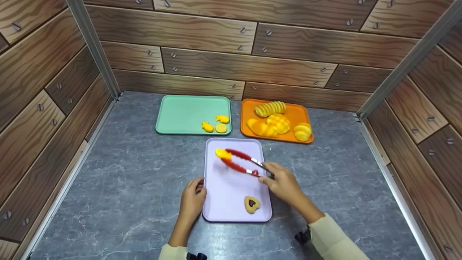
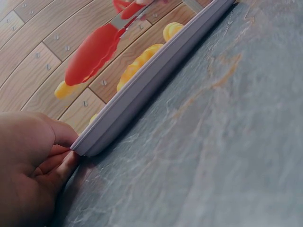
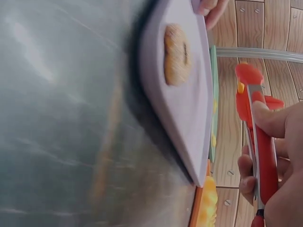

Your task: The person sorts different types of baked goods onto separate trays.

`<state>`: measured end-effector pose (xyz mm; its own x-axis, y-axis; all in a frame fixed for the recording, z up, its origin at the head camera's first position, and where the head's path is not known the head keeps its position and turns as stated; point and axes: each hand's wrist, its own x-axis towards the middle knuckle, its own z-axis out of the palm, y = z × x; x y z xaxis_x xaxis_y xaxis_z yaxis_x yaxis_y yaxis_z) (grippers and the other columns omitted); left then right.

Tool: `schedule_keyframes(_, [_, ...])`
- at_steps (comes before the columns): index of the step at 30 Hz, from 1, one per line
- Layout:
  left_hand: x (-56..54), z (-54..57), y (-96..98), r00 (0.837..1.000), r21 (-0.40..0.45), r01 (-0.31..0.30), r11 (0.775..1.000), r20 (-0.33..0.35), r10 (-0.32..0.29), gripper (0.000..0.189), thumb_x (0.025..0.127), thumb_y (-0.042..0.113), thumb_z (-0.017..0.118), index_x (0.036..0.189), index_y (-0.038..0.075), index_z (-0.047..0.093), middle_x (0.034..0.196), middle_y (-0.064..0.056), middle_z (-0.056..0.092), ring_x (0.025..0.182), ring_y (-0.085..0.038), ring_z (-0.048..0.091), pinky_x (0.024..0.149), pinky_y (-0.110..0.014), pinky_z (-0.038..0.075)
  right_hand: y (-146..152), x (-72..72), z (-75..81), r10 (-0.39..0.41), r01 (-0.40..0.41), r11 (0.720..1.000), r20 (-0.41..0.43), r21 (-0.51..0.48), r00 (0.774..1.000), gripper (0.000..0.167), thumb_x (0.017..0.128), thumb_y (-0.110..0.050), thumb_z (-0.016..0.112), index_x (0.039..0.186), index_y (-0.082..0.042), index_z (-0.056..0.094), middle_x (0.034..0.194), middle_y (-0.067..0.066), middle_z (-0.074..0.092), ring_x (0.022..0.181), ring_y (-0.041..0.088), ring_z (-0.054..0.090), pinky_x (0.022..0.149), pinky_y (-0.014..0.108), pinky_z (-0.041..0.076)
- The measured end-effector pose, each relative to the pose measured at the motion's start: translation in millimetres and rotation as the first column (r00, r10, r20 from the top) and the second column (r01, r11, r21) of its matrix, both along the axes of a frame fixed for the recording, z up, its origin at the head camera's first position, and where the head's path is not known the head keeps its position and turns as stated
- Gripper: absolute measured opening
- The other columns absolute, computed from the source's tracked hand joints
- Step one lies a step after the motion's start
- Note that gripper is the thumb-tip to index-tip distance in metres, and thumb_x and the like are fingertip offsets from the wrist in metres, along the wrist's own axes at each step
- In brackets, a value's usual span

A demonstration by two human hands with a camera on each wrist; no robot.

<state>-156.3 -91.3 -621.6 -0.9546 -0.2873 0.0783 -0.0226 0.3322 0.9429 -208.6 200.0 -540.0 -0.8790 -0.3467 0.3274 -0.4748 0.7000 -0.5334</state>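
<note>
My right hand [image 1: 281, 182] grips red tongs [image 1: 240, 161] over the lilac tray [image 1: 231, 187]. The tongs' tips pinch a small yellow cookie [image 1: 222, 154] above the tray's far left corner. A heart-shaped cookie with a dark centre [image 1: 251, 204] lies near the tray's near right corner. My left hand [image 1: 193, 200] holds the tray's left edge, fingers curled at the rim [image 2: 90, 144]. In the right wrist view my fingers [image 3: 265, 123] wrap the tongs' red handle [image 3: 262, 142], and the heart cookie [image 3: 176, 54] shows on the tray [image 3: 189, 118].
A green tray [image 1: 187, 113] at the back holds three small yellow cookies [image 1: 216, 124]. Beside it an orange tray [image 1: 296, 112] carries several yellow pastries [image 1: 276, 122]. Wood-patterned walls enclose the grey marbled tabletop [image 1: 126, 180] on three sides.
</note>
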Motion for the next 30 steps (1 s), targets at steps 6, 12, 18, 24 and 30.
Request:
schedule_keyframes(6, [0.9, 0.6, 0.1, 1.0, 0.006, 0.005, 1.0, -0.014, -0.005, 0.033, 0.09, -0.002, 0.061, 0.122, -0.005, 0.067, 0.111, -0.017, 0.067, 0.101, -0.026, 0.067, 0.09, -0.037, 0.058, -12.2, -19.6, 9.6, -0.092, 0.092, 0.996, 0.057, 0.008, 0.994, 0.049, 0.087, -0.02, 0.079, 0.132, -0.004, 0.066, 0.129, 0.012, 0.067, 0.114, 0.031, 0.065, 0.096, 0.05, 0.054])
schedule_keyframes(12, [1.6, 1.3, -1.2, 0.999, 0.003, 0.003, 1.0, -0.032, -0.002, 0.032, 0.09, -0.002, 0.061, 0.121, -0.006, 0.067, 0.11, -0.018, 0.068, 0.099, -0.026, 0.067, 0.09, -0.037, 0.058, -29.3, -37.4, 12.2, -0.155, 0.154, 0.988, 0.075, 0.019, 0.985, 0.052, 0.088, -0.023, 0.078, 0.134, -0.003, 0.064, 0.133, 0.015, 0.065, 0.12, 0.035, 0.062, 0.101, 0.054, 0.05])
schedule_keyframes(18, [1.6, 1.9, -1.5, 1.0, 0.02, 0.002, 1.0, -0.011, -0.001, 0.033, 0.09, 0.0, 0.06, 0.122, -0.004, 0.067, 0.112, -0.016, 0.067, 0.1, -0.024, 0.067, 0.09, -0.035, 0.058, -47.0, -58.3, 10.4, -0.196, 0.195, 0.98, 0.03, 0.024, 0.98, 0.049, 0.086, -0.024, 0.08, 0.129, -0.004, 0.067, 0.124, 0.015, 0.068, 0.111, 0.035, 0.065, 0.094, 0.053, 0.052])
schedule_keyframes(24, [0.8, 1.4, -1.5, 1.0, 0.02, -0.003, 1.0, -0.006, 0.004, 0.033, 0.09, 0.0, 0.06, 0.122, -0.005, 0.066, 0.111, -0.016, 0.067, 0.1, -0.024, 0.066, 0.09, -0.034, 0.058, -66.9, -78.6, 8.7, -0.206, 0.206, 0.977, -0.003, 0.058, 0.979, 0.051, 0.087, -0.026, 0.079, 0.131, -0.004, 0.066, 0.117, 0.015, 0.069, 0.106, 0.036, 0.066, 0.088, 0.055, 0.052])
schedule_keyframes(30, [0.9, 1.2, -1.5, 1.0, 0.012, -0.005, 1.0, -0.022, 0.006, 0.032, 0.09, -0.001, 0.06, 0.12, -0.004, 0.067, 0.109, -0.015, 0.068, 0.098, -0.023, 0.067, 0.088, -0.035, 0.058, -86.6, -93.7, 7.7, -0.215, 0.216, 0.971, -0.017, 0.106, 0.976, 0.043, 0.088, -0.027, 0.078, 0.124, -0.003, 0.069, 0.111, 0.016, 0.07, 0.102, 0.037, 0.066, 0.086, 0.054, 0.053])
